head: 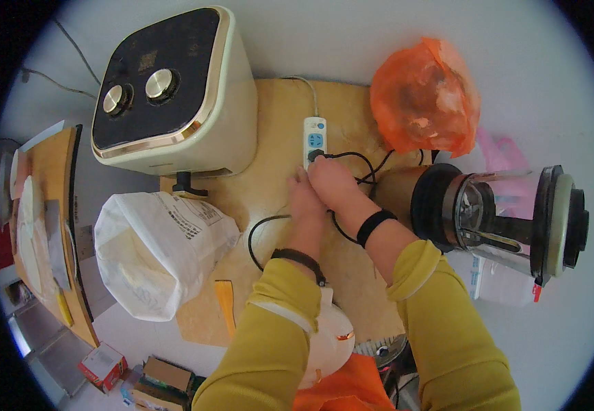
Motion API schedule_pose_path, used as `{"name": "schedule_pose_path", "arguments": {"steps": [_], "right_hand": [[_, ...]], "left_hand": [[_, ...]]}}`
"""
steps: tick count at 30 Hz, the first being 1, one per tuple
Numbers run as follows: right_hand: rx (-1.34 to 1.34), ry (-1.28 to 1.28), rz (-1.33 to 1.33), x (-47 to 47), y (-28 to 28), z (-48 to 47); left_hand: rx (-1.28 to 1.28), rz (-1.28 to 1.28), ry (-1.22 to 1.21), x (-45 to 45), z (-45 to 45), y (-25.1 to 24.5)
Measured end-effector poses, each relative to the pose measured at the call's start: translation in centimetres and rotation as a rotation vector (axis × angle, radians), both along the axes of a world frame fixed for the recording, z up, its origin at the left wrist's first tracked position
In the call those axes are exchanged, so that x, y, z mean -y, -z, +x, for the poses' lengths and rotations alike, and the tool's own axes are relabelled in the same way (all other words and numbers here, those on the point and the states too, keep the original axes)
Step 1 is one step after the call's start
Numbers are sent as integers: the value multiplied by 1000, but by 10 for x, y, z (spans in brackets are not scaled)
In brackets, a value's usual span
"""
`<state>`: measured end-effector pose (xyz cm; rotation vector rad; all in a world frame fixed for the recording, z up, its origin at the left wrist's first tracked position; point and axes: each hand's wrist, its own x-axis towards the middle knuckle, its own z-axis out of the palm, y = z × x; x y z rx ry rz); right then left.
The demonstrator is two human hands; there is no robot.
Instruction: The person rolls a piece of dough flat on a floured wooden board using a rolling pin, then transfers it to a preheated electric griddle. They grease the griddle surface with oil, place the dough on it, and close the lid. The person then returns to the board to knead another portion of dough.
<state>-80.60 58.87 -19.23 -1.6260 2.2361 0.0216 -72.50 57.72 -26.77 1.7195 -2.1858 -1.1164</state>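
A white power strip (315, 134) with blue sockets lies on the wooden table. My right hand (334, 177) is at its lower part, with the fingers on a black plug (316, 154) whose black cord runs right. Just left of it, my left hand (304, 194) touches the strip's lower end; its fingertips are partly hidden, so what it grips is unclear. Another black cord (258, 231) loops out beside the left wrist. Below the forearms sits a round, pale appliance (335, 339), partly covered by my left sleeve.
An air fryer (173, 87) stands at the back left, an open white sack (168, 251) in front of it. A wooden spatula (225, 303) lies near the front. On the right are a blender (497, 221) and an orange plastic bag (425, 97). Boxes (103, 366) stand low at left.
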Motion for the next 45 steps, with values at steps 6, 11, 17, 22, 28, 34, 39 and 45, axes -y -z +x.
{"name": "schedule_pose_path", "arguments": {"steps": [6,11,17,22,28,34,39,45], "right_hand": [[126,144,27,6,1,1],[23,54,20,5,9,0],[36,-20,74,5,6,-2],[58,-44,-12,1,3,-4],[70,26,-5,3,7,-7],[233,232,-88,1,18,-2],[83,71,-60,0,19,-2],[142,323,-104,7,11,3]], "left_hand": [[34,45,157,-2,3,-11],[-104,-69,62,-3,6,-6],[-38,12,14,-3,3,-15],[38,-67,173,1,4,-19],[-52,37,52,0,1,-30],[73,311,-71,5,-6,-50],[37,225,-10,0,-5,-52],[8,268,-62,3,-1,-28]]}}
